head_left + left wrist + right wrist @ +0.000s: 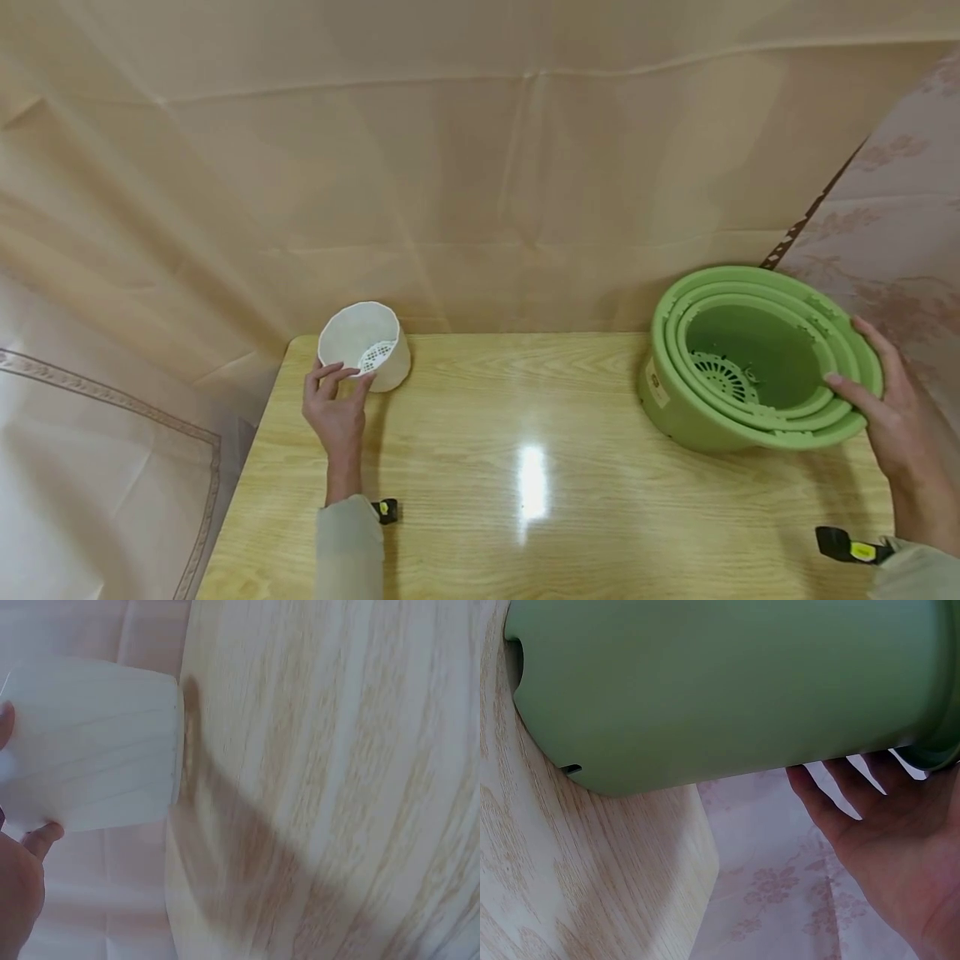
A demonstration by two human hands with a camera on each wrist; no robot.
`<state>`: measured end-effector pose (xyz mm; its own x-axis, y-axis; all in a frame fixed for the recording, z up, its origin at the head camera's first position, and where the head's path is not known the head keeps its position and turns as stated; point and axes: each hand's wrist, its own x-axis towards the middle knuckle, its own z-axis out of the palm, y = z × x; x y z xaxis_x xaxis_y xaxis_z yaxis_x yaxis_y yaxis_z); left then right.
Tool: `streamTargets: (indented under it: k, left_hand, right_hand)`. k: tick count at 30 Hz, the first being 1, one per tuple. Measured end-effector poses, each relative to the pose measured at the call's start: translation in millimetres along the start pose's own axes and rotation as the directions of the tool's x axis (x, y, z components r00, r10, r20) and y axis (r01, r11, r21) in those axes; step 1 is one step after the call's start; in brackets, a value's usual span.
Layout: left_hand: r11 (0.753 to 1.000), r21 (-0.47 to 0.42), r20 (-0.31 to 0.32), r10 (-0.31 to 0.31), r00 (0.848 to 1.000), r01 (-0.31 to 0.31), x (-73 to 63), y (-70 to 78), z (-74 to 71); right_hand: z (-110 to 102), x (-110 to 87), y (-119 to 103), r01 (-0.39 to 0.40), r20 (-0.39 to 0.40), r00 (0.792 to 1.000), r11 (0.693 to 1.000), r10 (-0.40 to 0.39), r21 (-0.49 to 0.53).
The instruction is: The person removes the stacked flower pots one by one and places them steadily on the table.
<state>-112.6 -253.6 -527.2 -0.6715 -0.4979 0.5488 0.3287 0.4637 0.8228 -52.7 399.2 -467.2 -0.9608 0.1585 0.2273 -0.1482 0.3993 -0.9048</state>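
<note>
Pale sleeves (348, 550) come in nearest, wrist mounts (853, 547) with yellow tags strapped beside them. Left hand (337, 417): grip pinching a white pot (363, 325) at its near rim; pot is at the far-left corner of the table (592, 467), close to both edges. Right hand (900, 425): grip clamped on nested green pots (682, 408), thumb over the rims, fingers under the outer lip; they're at the far-right end, near the right edge. Wide run of wood between the two, glare patch (532, 479) mid-way, room continuing toward the near side. Beige cloth (480, 183) hangs right along the far edge, blocking that way. Floral cloth (892, 242) beyond the right edge, border-trimmed cloth (97, 492) off the left. Can't tell whether the white pot's base fully touches the wood.
</note>
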Motion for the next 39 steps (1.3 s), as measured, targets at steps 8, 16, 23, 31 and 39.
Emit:
streamTargets:
  k: [8, 16, 23, 31, 39]
  left_hand:
    - [0.999, 0.001, -0.036, -0.038, 0.999, 0.038, 0.9, -2.1, -0.3]
    - [1.000, 0.020, -0.047, 0.015, 0.999, -0.014, 3.3, 23.3, 3.6]
    - [0.998, 0.058, -0.047, -0.012, 0.999, 0.015, 5.8, -2.8, 2.2]
    - [0.985, 0.161, -0.007, -0.066, 0.998, 0.066, 5.8, -6.7, -3.2]
    - [0.980, 0.181, -0.010, -0.077, 0.997, 0.078, 6.3, -9.4, -1.9]
  right_hand:
    - [1.0, -0.2, 0.6, 0.000, 0.001, 1.000, 0.991, 0.000, 0.131]
    - [-0.1, -0.7, -0.5, 0.004, -0.006, 1.000, 0.978, -0.003, 0.208]
    - [0.7, -1.5, -1.3, -0.013, -0.011, 1.000, 0.990, 0.014, 0.140]
    - [0.8, 0.3, -1.4, 0.016, -0.003, 1.000, 0.931, -0.017, 0.365]
    - [1.7, 0.0, -1.5, 0.009, -0.011, 1.000, 0.909, -0.005, 0.417]
